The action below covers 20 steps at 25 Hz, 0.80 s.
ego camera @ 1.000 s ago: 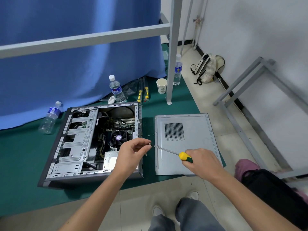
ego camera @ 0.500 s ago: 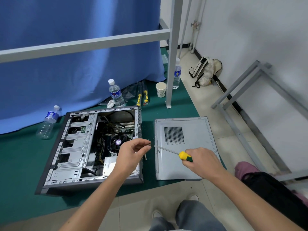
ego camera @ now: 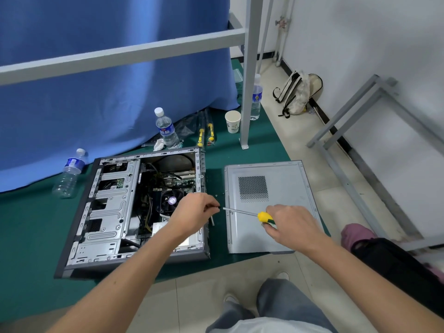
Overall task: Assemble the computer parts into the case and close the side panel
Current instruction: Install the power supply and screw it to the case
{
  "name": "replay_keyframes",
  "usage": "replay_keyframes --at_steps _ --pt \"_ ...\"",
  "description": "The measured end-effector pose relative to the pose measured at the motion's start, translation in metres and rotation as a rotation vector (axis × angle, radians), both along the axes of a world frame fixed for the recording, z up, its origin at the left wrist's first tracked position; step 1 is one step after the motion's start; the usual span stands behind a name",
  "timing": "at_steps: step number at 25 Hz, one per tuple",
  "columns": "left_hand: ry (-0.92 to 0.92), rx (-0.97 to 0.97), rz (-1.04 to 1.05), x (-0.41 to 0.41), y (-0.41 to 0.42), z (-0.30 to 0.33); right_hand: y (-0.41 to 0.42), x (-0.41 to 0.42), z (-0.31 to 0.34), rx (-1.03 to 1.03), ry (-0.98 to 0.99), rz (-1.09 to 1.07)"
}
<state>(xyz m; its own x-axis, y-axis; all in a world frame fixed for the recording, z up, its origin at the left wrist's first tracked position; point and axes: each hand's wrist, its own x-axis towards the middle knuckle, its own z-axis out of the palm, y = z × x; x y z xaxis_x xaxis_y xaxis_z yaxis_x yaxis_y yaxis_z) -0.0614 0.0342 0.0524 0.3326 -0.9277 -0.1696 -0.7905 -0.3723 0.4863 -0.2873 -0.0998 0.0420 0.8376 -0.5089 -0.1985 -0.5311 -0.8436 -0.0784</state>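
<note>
An open computer case [ego camera: 108, 212] lies on its side on the green mat, its motherboard and CPU fan [ego camera: 172, 200] exposed. The grey side panel [ego camera: 283, 188] lies flat to its right. My right hand [ego camera: 292, 224] grips the yellow handle of a screwdriver [ego camera: 242, 212], whose shaft points left. My left hand [ego camera: 194, 213] hovers over the case's right edge and pinches a small screw [ego camera: 218, 207] at the screwdriver's tip.
Two water bottles [ego camera: 69, 173] [ego camera: 167, 129], a paper cup [ego camera: 233, 121], two yellow-handled tools [ego camera: 205, 134] and a grey metal frame post [ego camera: 248, 75] stand behind the case. A third bottle [ego camera: 255, 97] is by the post. A blue curtain hangs at the back. A bag [ego camera: 296, 93] leans on the wall.
The hands stay together with the screw at the screwdriver tip. The view has shifted slightly, so the case and panel sit a little lower in the frame.
</note>
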Motion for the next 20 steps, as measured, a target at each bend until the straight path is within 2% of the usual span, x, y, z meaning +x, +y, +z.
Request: replay_keyframes --at_steps 4,7,12,16,20 --pt "0.035 0.198 -0.136 0.008 -0.011 -0.007 -0.010 -0.007 -0.013 0.190 -0.006 0.067" --pt "-0.017 0.384 -0.311 0.006 -0.021 -0.019 -0.018 -0.014 -0.027 0.317 -0.014 0.091" --pt "-0.080 0.613 -0.522 0.004 -0.040 -0.041 -0.023 -0.023 -0.057 0.872 -0.214 -0.211" --pt "-0.096 0.806 -0.659 0.001 -0.052 -0.053 -0.016 -0.024 -0.085 1.112 -0.251 -0.296" --pt "-0.166 0.972 -0.743 -0.005 -0.063 -0.057 -0.003 -0.027 -0.103 1.263 -0.279 -0.380"
